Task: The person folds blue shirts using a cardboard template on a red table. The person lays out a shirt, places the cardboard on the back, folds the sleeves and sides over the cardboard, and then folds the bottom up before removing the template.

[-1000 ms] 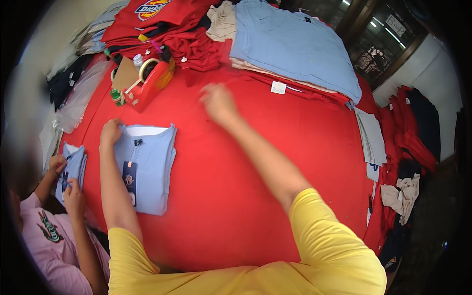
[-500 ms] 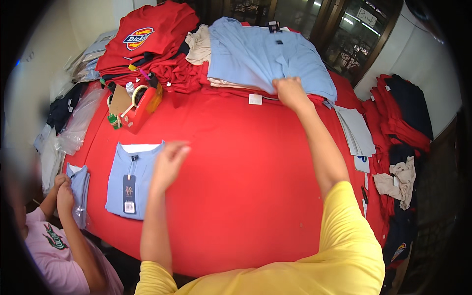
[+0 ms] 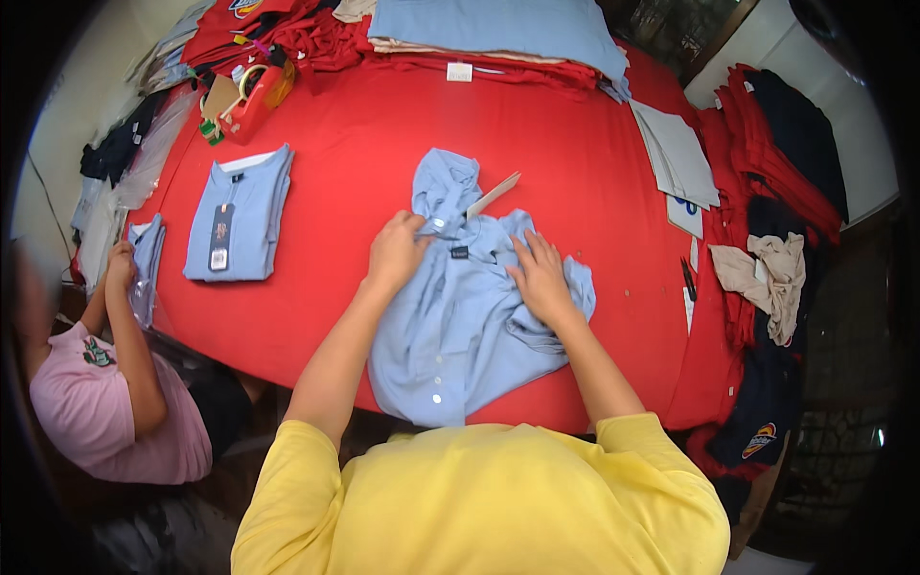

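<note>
A rumpled light-blue buttoned shirt (image 3: 436, 335) lies spread in front of me, its neck label facing up and one sleeve bunched at the far side. A pale tag card (image 3: 494, 195) sticks up by the collar. My left hand (image 3: 395, 254) has its fingers closed at the shirt's left shoulder edge. Across the right shoulder lies my right hand (image 3: 542, 280), its fingers spread on the cloth. To the left rests a neatly folded blue shirt (image 3: 259, 225) with a dark hang tag (image 3: 221, 238) on its front.
A stack of blue shirts (image 3: 498, 29) stands at the far edge of the red-covered table (image 3: 355, 134). Far left is a red tape dispenser (image 3: 251, 110). Grey sheets (image 3: 676, 153) and piled garments (image 3: 791, 144) line the right. A co-worker in pink (image 3: 125, 393) holds another blue garment (image 3: 146, 264).
My right hand has left the far stack, and a blue shirt now lies before me. My left hand has moved right, onto it. The view has shifted downward.
</note>
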Motion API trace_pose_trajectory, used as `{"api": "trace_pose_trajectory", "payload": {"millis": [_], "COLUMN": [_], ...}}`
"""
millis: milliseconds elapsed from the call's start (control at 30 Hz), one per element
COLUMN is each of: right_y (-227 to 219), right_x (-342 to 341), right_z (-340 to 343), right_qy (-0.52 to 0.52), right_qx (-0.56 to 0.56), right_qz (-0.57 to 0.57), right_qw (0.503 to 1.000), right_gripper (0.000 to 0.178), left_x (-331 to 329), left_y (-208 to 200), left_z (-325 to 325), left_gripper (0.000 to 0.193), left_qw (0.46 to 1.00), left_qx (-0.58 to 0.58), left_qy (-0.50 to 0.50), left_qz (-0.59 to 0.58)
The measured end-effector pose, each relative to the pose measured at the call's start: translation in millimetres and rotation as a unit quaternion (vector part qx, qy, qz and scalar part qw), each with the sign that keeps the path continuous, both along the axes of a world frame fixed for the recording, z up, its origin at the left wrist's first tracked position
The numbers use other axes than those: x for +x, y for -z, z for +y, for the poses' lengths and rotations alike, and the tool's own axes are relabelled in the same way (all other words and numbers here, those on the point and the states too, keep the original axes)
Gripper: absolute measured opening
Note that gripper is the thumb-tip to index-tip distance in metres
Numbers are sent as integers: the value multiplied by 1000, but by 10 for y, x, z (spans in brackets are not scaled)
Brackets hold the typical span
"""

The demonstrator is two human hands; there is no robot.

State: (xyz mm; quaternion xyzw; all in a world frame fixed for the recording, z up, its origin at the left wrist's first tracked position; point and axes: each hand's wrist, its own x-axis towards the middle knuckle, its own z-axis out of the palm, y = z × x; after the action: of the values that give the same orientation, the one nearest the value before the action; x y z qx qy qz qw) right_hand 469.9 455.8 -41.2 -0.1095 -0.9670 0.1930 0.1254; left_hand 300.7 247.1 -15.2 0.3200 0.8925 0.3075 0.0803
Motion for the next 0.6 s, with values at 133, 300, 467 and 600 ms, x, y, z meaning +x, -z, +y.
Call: {"api": "trace_pose_trajectory", "payload": {"millis": [133, 300, 467, 600], "right_y": [-384, -1131, -417, -65], "right_x": [1148, 1407, 30, -659], "right_z": [-350, -93, -397, -1166], "right_qy": [20, -141, -150, -134], "right_qx": [62, -20, -85, -146], "right_qz": [-122, -210, 49, 39], "right_qw": [990, 967, 984, 979], "right_gripper": [51, 27, 25, 39], "left_x": [156, 524, 540, 673], "left_y": [85, 222, 211, 370], "left_z": [-548, -1492, -841, -887], "left_gripper": [33, 50, 77, 58], "left_qw": [972, 933, 919, 940], "left_qx": [142, 115, 40, 70], "left_qy": [-184, -338, -390, -330], "left_qz": [22, 56, 43, 54]}}
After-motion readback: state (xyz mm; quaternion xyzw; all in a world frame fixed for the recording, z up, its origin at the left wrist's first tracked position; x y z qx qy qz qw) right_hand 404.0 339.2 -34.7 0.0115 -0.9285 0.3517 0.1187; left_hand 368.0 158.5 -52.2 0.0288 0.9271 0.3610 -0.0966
